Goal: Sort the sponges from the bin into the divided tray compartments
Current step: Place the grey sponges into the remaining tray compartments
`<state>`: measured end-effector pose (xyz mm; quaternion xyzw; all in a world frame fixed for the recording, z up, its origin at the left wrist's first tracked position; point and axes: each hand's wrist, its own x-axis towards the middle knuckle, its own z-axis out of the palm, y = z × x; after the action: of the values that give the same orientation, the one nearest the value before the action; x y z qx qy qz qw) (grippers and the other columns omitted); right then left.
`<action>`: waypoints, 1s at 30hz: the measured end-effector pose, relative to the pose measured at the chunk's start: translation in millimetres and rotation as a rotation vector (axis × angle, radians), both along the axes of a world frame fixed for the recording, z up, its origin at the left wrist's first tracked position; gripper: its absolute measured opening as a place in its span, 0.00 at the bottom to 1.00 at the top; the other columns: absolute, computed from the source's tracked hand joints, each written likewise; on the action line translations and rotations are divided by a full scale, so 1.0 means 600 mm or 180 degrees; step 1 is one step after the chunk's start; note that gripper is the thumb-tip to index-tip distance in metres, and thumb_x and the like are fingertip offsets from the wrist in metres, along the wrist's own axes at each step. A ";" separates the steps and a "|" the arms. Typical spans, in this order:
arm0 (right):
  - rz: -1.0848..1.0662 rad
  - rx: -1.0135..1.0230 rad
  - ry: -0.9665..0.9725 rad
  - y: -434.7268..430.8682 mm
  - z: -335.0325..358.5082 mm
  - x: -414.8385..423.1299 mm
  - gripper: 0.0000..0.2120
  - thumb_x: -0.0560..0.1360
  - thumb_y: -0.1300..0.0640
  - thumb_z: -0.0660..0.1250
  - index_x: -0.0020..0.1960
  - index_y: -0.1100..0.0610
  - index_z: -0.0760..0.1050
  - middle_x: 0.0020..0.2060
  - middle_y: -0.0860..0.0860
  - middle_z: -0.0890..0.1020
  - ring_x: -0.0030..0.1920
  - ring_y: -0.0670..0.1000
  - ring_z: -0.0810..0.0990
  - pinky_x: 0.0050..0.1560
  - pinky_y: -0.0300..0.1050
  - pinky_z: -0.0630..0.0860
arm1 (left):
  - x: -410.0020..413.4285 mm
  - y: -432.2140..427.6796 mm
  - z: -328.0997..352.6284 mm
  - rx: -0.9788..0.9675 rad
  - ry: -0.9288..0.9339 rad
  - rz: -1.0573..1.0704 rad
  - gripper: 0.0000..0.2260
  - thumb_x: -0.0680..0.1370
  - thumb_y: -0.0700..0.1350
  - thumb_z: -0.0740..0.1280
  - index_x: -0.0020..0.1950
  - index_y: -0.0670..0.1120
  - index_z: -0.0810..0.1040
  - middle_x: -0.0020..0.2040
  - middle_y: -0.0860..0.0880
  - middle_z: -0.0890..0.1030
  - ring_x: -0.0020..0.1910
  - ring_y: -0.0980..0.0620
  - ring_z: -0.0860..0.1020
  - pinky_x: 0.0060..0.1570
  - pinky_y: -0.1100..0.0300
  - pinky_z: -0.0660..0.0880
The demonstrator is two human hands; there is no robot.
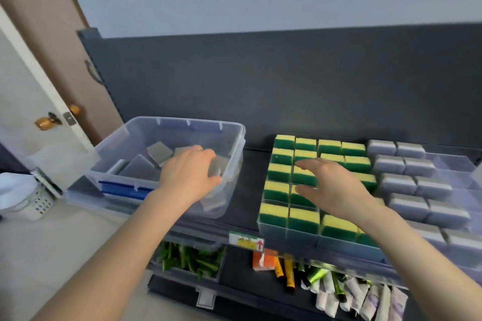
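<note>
A clear plastic bin (234, 135) stands on the shelf at left, with several grey sponges (140, 168) loose inside. My left hand (190, 172) reaches into the bin, its fingers curled round a grey sponge (217, 168) near the bin's right wall. At right lies the clear divided tray (287, 232). Its left compartments hold yellow-and-green sponges (303, 219), its right compartments grey sponges (409, 204). My right hand (331, 187) hovers over the yellow-green rows, fingers spread and empty.
A dark back panel rises behind the shelf. Below the shelf edge a lower shelf holds green tubes (193, 258), an orange box (263, 259) and white tubes (365, 297). A white basket (34, 200) stands on the floor at left, beside a door with a brass knob (44, 122).
</note>
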<state>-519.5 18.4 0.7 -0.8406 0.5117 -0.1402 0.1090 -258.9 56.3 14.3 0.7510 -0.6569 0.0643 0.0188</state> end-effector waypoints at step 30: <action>0.1510 0.1238 0.1492 -0.272 -0.110 0.439 0.25 0.69 0.43 0.69 0.62 0.53 0.71 0.56 0.52 0.77 0.56 0.56 0.76 0.54 0.52 0.75 | 0.339 -0.226 -0.095 0.0813 0.0657 0.0146 0.25 0.74 0.58 0.68 0.69 0.54 0.69 0.64 0.52 0.73 0.62 0.50 0.72 0.54 0.53 0.74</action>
<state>-256.2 -144.7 -65.4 -0.9085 0.3311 0.1846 0.1759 -55.4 -79.6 -42.9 0.7647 -0.6370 -0.0969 -0.0110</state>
